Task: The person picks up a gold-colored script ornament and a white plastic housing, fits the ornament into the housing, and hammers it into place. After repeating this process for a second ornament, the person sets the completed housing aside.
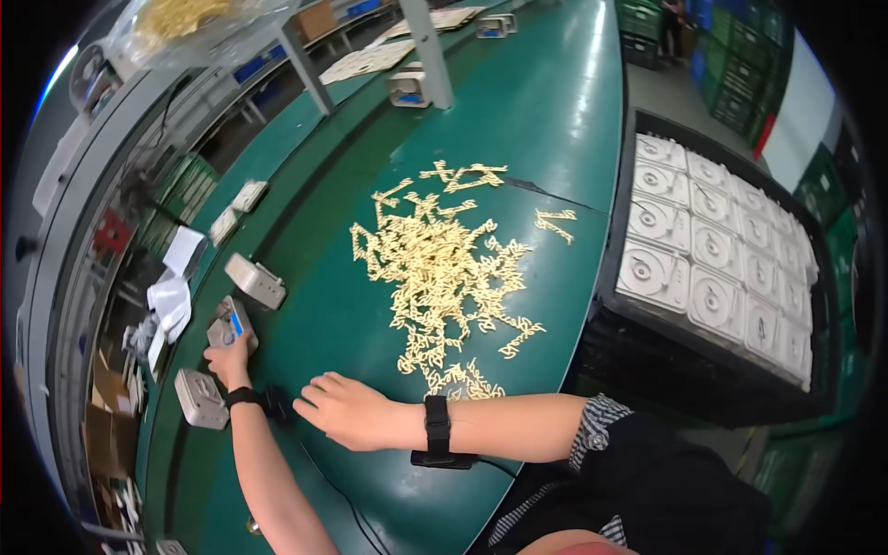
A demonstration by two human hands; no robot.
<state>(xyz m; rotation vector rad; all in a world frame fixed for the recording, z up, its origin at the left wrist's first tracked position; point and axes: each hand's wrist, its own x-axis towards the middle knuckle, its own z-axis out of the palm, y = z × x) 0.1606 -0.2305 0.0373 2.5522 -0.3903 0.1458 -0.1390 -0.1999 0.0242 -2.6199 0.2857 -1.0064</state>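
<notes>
My left hand [229,361] reaches to the left side of the green table, its fingers on the near end of a light grey plastic housing [222,335] with a blue piece inside. My right hand [347,412] is over the table to the right of it, palm down, fingers stretched out and nothing in them. A similar housing [202,400] lies just left of my left wrist, and another one [254,282] lies beyond the held one. A large heap of small, thin cream-coloured plastic pieces [435,268] spreads across the middle of the table, beyond my right forearm.
A black crate [618,277] with rows of white units with round discs stands right of the table [546,102]. A grey metal post [427,55] rises at the far side, beside another housing [407,88]. A black cable [338,490] runs near my forearms.
</notes>
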